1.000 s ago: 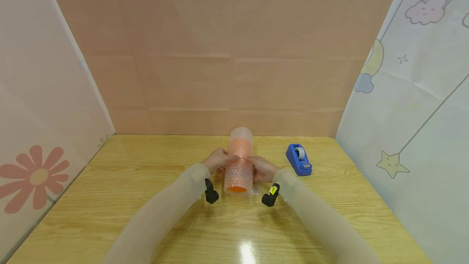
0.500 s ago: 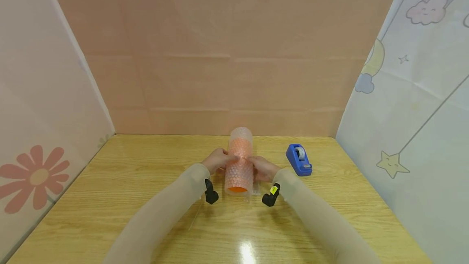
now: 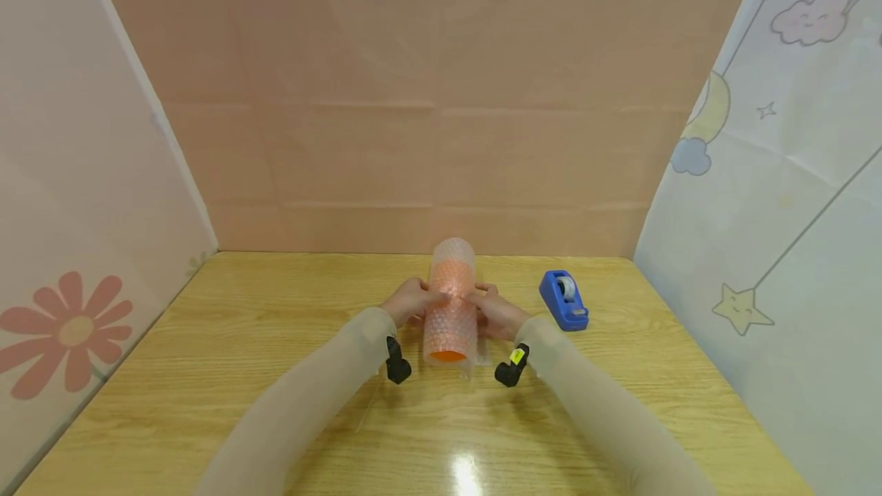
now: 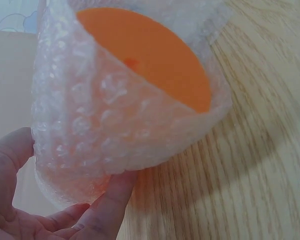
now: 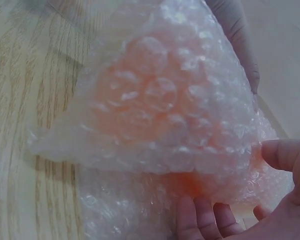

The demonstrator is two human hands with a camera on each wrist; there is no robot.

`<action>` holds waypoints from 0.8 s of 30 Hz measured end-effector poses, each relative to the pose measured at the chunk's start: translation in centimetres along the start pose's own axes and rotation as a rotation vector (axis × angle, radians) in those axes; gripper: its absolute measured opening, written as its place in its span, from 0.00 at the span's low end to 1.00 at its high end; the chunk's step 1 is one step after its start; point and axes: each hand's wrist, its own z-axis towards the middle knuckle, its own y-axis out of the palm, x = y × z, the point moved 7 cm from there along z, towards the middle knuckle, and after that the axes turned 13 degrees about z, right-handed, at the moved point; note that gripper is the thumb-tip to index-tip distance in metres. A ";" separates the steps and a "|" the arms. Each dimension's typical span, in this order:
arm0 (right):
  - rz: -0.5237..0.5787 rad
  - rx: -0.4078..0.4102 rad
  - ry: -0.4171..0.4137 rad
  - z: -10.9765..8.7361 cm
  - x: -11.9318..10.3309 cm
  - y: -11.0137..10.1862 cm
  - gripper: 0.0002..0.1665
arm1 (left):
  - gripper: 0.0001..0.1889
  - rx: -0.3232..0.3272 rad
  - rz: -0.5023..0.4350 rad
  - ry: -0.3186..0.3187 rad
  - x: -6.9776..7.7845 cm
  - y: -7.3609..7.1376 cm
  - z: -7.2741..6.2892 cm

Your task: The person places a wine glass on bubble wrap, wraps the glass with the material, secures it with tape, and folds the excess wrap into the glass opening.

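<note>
An orange cylinder (image 4: 155,55) lies on the table, wrapped in clear bubble wrap (image 3: 451,320), its near end showing orange in the head view. On its left side my left hand (image 3: 411,300) holds the roll, thumb on top and fingers low against the side in the left wrist view. From the right, my right hand (image 3: 501,314) holds it too, thumb (image 5: 280,154) against the wrap and fingertips (image 5: 205,215) at a lower layer. A loose flap of bubble wrap (image 5: 125,210) spreads on the table beneath the roll. The undersides of both grips are partly hidden.
A blue tape dispenser (image 3: 563,300) with a roll of tape stands to the right of the wrapped cylinder. The wooden table (image 3: 276,312) ends at a tan backdrop (image 3: 331,151), with printed sheets on both sides.
The fingers of my right hand have shifted, and one now shows farther back beside the roll. My left hand and the wrapped cylinder stay nearly in place.
</note>
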 end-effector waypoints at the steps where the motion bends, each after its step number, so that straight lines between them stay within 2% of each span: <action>1: -0.009 0.006 0.001 0.0 0.0 -0.1 0.40 | 0.26 0.001 0.000 0.001 0.0 0.0 0.0; 8: -0.037 -0.006 0.003 0.0 -0.3 -0.2 0.36 | 0.25 0.005 0.000 -0.004 0.3 0.0 -0.5; 12: -0.064 0.017 0.004 -0.1 -0.6 -0.4 0.33 | 0.25 0.003 -0.002 -0.007 0.4 0.1 -0.6; 19: -0.115 0.034 -0.007 -0.2 -0.8 -0.2 0.38 | 0.26 0.003 0.004 -0.006 0.3 0.0 -0.6; 24: -0.158 0.037 -0.023 0.1 -0.5 -0.5 0.38 | 0.27 0.011 0.006 -0.011 0.2 0.1 -0.5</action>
